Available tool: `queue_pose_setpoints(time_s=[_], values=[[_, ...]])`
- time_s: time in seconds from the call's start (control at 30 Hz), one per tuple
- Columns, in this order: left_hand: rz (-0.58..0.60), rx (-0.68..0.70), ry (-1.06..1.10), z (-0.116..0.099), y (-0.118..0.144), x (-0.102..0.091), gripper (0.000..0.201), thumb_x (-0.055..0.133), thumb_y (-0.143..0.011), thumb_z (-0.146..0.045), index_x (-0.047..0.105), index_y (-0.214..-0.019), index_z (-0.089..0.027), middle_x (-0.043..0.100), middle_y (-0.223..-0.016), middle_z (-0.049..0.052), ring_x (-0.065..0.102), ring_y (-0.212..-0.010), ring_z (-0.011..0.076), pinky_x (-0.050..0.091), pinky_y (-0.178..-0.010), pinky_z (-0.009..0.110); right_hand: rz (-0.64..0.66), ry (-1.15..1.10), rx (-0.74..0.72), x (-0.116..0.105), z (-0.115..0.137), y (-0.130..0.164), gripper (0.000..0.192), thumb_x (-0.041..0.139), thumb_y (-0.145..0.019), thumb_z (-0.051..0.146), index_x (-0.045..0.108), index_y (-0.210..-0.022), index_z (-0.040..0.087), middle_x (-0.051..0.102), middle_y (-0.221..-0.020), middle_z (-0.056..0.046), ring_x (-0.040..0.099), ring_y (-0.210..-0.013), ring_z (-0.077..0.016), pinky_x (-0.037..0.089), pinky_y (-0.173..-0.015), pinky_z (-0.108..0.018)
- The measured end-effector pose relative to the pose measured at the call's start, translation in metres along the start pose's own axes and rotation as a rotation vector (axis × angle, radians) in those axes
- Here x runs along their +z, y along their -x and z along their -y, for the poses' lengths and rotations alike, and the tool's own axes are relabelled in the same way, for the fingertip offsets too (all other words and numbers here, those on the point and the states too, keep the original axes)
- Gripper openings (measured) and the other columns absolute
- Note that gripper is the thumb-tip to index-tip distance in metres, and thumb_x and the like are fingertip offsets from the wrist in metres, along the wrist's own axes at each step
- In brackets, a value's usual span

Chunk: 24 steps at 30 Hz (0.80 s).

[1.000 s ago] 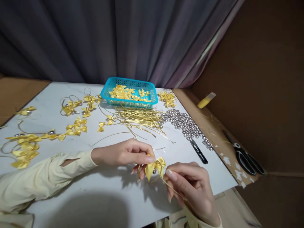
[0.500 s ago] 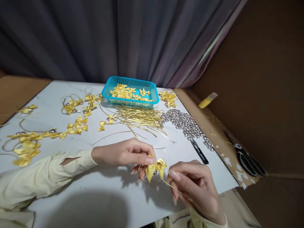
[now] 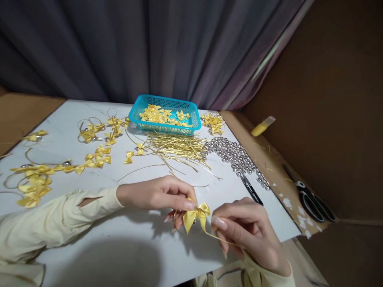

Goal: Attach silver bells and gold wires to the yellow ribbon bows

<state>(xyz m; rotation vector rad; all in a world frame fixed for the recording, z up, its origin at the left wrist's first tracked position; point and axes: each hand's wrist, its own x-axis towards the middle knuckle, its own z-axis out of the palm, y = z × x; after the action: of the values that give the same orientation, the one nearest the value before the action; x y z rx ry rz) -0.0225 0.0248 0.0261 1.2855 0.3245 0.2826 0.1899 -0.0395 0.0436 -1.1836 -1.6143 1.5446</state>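
Both hands, left hand (image 3: 155, 194) and right hand (image 3: 248, 231), pinch a yellow bow (image 3: 196, 215) over the white table (image 3: 125, 247); dark curtain (image 3: 134, 48) hangs behind it.

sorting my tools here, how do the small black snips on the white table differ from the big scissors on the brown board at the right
The small black snips are slim and straight, with no finger loops showing; the big scissors are bulkier, with two large black loop handles. The snips lie on the white table, touching the end of the silver beads; the scissors lie on the brown board among white paper scraps. Both are dark, lie flat, and neither hand touches them.
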Motion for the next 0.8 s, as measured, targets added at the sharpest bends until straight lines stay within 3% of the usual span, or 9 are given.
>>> queue_pose_setpoints(time_s=[0.17, 0.33, 0.63, 0.8], values=[[0.016, -0.015, -0.029, 0.000, 0.001, 0.001, 0.021, 0.047, -0.090, -0.026, 0.055, -0.076, -0.013, 0.058, -0.055, 0.000, 0.050, -0.047, 0.0069, 0.040, -0.048, 0.016, 0.156, 0.135, -0.090, -0.008, 0.007, -0.006, 0.032, 0.052, -0.085, 0.030, 0.063, -0.063, 0.009, 0.053, -0.041, -0.002, 0.035, -0.030, -0.0031, 0.024, -0.032, -0.016], [0.017, -0.028, -0.038, -0.002, 0.000, 0.001, 0.022, 0.047, -0.090, -0.026, 0.056, -0.075, -0.013, 0.058, -0.054, -0.001, 0.050, -0.047, 0.0069, 0.040, -0.047, 0.016, 0.213, 0.171, -0.091, -0.013, 0.012, -0.009, 0.031, 0.054, -0.085, 0.027, 0.062, -0.062, 0.009, 0.053, -0.042, -0.002, 0.036, -0.031, -0.0025, 0.025, -0.034, -0.015], [-0.014, -0.005, -0.028, -0.004, -0.001, 0.001, 0.024, 0.047, -0.090, -0.029, 0.059, -0.078, -0.012, 0.058, -0.055, -0.001, 0.048, -0.044, 0.0057, 0.039, -0.045, 0.016, 0.117, 0.117, -0.042, -0.005, 0.006, -0.004, 0.031, 0.051, -0.086, 0.031, 0.065, -0.070, 0.009, 0.053, -0.045, -0.002, 0.035, -0.033, -0.0039, 0.026, -0.032, -0.016], [-0.027, 0.009, -0.032, -0.005, -0.002, 0.002, 0.024, 0.047, -0.090, -0.029, 0.057, -0.075, -0.012, 0.056, -0.053, -0.001, 0.048, -0.044, 0.0062, 0.038, -0.042, 0.015, 0.074, 0.131, -0.060, 0.000, 0.009, -0.003, 0.035, 0.051, -0.086, 0.031, 0.064, -0.061, 0.010, 0.053, -0.045, -0.002, 0.036, -0.034, -0.0042, 0.027, -0.032, -0.016]])
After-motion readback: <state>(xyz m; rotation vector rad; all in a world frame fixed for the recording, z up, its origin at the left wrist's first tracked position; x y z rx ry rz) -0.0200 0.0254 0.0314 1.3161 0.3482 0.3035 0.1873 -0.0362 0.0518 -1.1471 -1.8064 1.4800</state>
